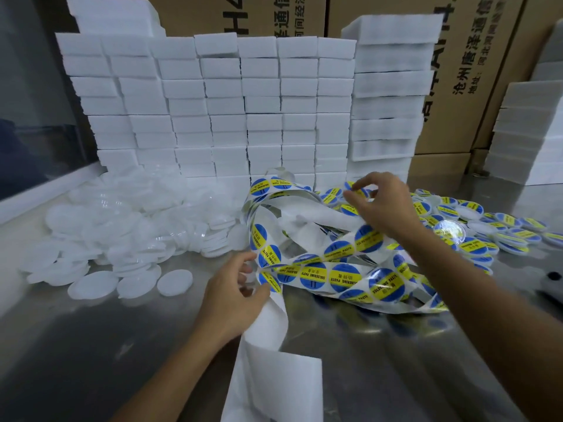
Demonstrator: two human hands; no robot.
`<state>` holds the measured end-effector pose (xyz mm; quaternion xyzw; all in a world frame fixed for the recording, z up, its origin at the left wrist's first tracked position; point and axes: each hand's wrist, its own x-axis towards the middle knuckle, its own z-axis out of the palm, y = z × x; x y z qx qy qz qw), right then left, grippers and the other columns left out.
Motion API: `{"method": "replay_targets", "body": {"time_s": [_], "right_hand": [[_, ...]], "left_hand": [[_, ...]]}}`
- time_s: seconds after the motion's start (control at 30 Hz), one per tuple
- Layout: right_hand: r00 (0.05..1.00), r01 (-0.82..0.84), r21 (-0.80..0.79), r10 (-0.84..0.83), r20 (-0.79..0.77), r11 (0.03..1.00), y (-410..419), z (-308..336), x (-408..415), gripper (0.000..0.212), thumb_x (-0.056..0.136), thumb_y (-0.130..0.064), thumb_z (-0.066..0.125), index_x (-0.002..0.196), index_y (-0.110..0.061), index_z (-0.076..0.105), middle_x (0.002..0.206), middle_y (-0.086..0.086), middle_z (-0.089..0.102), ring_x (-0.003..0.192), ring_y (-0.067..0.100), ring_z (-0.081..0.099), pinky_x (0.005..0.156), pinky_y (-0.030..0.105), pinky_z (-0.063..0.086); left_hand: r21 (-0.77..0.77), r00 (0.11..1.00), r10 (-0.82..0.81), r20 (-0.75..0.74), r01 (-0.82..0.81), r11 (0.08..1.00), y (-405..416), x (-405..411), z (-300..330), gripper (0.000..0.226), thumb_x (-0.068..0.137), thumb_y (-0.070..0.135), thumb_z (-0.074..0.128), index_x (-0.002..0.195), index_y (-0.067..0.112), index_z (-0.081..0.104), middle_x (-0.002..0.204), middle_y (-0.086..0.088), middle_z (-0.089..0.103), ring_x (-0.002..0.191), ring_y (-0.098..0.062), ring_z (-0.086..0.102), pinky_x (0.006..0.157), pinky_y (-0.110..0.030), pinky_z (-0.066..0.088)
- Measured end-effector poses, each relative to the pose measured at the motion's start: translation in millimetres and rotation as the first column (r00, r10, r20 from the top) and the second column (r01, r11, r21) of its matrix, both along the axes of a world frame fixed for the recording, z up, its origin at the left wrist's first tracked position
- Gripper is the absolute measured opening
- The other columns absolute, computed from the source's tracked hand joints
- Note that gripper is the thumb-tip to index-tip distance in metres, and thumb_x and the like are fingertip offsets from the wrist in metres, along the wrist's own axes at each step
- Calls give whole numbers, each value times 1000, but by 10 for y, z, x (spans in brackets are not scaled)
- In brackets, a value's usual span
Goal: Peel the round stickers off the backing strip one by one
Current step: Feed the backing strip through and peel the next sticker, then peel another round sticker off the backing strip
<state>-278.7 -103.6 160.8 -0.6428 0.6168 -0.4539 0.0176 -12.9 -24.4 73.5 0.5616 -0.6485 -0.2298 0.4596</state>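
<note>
— Where's the backing strip (316, 274)?

— Tangled mid-bench, one long ribbon running from twelve o'clock down to six. Thin, limp, slick paper. The round stickers (345, 277) look feather-light and floppy; best lifted at an edge.

— How many?

— Too many to count. Plain white discs (122, 226) at ten o'clock, labelled ones at two.

— The hands?

— Left hand (234, 295): grip pinched on the strip. Right hand (377, 205): fingertips closed on something small at one o'clock; can't tell what.

Glossy stickers (345, 277) on white paper backing strip (268, 327); table (91, 354) looks like brushed metal.
</note>
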Motion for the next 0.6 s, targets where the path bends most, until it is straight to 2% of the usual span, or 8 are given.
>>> {"method": "replay_targets", "body": {"time_s": [0.07, 0.13, 0.23, 0.3, 0.4, 0.5, 0.6], "right_hand": [[991, 89, 74, -81, -104, 993, -233, 27, -191, 27, 86, -38, 72, 101, -15, 69, 111, 10, 62, 101, 26, 60, 76, 32, 43], [983, 139, 113, -123, -136, 984, -394, 6, -342, 25, 87, -34, 72, 96, -11, 68, 102, 10, 66, 92, 25, 60, 71, 30, 40], [967, 215, 200, -181, -176, 956, -539, -78, -483, 19, 89, -26, 68, 94, -7, 70, 94, 12, 70, 86, 26, 61, 71, 32, 46], [966, 226, 302, -174, -190, 926, -584, -136, -526, 18, 91, -15, 60, 89, -2, 72, 85, 17, 70, 84, 32, 63, 72, 34, 49], [977, 188, 381, -130, -171, 905, -581, -160, -500, 27, 94, -8, 47, 73, 1, 60, 69, 16, 56, 74, 29, 54, 65, 32, 42], [987, 151, 309, -128, -95, 939, -518, -110, -414, 36, 98, -10, 44, 63, -5, 49, 62, 12, 49, 69, 28, 48, 65, 32, 38], [993, 111, 168, -116, 20, 980, -385, -48, -267, 36, 99, -22, 49, 69, -3, 60, 63, 13, 57, 65, 29, 52, 64, 32, 39]], "left_hand": [[5, 999, 14, -29, -14, 1000, -26, 1, -12, 40, 75, 10, 75, 94, 41, 58, 91, 15, 63, 78, 7, 58, 61, -4, 44], [7, 999, 29, -24, -29, 1000, -54, 2, -26, 36, 75, 6, 73, 95, 34, 62, 82, 13, 64, 75, 8, 59, 59, -2, 42], [4, 1000, 17, -19, -17, 1000, -63, 0, -44, 35, 76, 1, 70, 93, 31, 66, 74, 15, 66, 71, 10, 60, 58, -2, 41], [-31, 999, 35, 0, -35, 999, -72, -3, -57, 30, 77, 2, 70, 86, 30, 69, 72, 16, 66, 69, 8, 60, 57, -2, 41], [-85, 997, 77, -3, -77, 993, -97, 0, -70, 21, 81, 9, 73, 75, 29, 70, 69, 14, 68, 68, 2, 61, 56, -5, 41], [-114, 993, 121, -6, -121, 986, -101, 2, -43, 21, 80, 15, 75, 68, 31, 69, 65, 20, 67, 68, 0, 62, 57, -6, 41], [-72, 990, 117, -84, -124, 990, -84, -12, 7, 18, 81, 14, 74, 68, 27, 71, 66, 18, 69, 66, 0, 64, 64, -12, 49]]}}
